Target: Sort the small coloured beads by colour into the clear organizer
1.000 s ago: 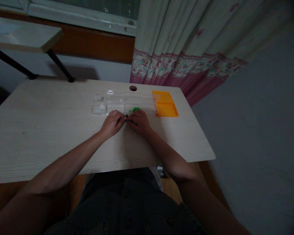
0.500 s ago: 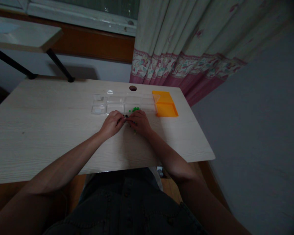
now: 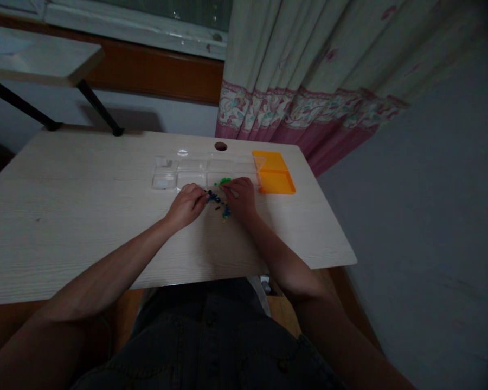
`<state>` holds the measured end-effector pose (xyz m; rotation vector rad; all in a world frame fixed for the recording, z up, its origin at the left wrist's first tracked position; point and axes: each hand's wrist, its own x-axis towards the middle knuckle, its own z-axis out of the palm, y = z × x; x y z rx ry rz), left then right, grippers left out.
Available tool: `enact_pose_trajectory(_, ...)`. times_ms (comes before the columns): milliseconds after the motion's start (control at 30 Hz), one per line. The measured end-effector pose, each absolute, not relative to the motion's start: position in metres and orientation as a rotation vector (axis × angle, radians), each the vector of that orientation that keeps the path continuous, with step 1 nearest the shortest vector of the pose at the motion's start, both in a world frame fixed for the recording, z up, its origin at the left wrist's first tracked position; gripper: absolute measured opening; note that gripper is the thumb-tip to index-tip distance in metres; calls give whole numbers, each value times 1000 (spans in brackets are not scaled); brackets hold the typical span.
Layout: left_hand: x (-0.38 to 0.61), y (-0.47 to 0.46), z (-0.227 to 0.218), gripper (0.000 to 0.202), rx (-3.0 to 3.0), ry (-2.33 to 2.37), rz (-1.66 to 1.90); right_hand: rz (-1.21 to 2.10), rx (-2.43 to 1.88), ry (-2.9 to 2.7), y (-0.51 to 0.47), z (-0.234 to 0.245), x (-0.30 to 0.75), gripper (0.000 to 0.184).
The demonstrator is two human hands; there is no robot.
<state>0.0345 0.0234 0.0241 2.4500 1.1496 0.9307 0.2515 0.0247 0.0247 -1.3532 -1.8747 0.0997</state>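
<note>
My left hand [image 3: 186, 206] rests at the near edge of a clear compartment box [image 3: 192, 180], thumb and fingers pinched together. What it grips is too small to make out. Beside its fingertips lie small dark-blue pieces [image 3: 213, 197]. To the right, my right hand [image 3: 243, 197] is closed in a pinch at the box's front edge; any piece between its fingertips is hidden. Just past those fingertips, small green pieces [image 3: 225, 180] sit in a box compartment. A second cluster of blue and green pieces [image 3: 226, 211] lies on the table under the right wrist.
An orange tray [image 3: 274, 181] stands at the right end of the clear box. The pale wooden table [image 3: 85, 216] has a round cable hole [image 3: 220, 146] near its back edge. A raised shelf [image 3: 40, 57] on black legs is at back left, and a curtain [image 3: 293, 103] hangs behind.
My right hand has moved right, away from my left fingertips, toward the green pieces. The blue pieces between the hands now show. My left hand has stayed in place.
</note>
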Motion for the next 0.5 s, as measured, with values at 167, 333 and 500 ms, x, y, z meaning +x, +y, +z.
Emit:
enact_pose_trajectory(167,35,24,23,30,2440,1142,947,38,-1488,-1663,31,22,264,21)
enact_pose_trajectory(333,35,22,26,30,2426,1135,949,35,-1552,-1628,34,18,267,25)
enact_pose_trajectory(500,35,22,26,29,2432,1135,952,12,-1546,-1630,37,12,268,32)
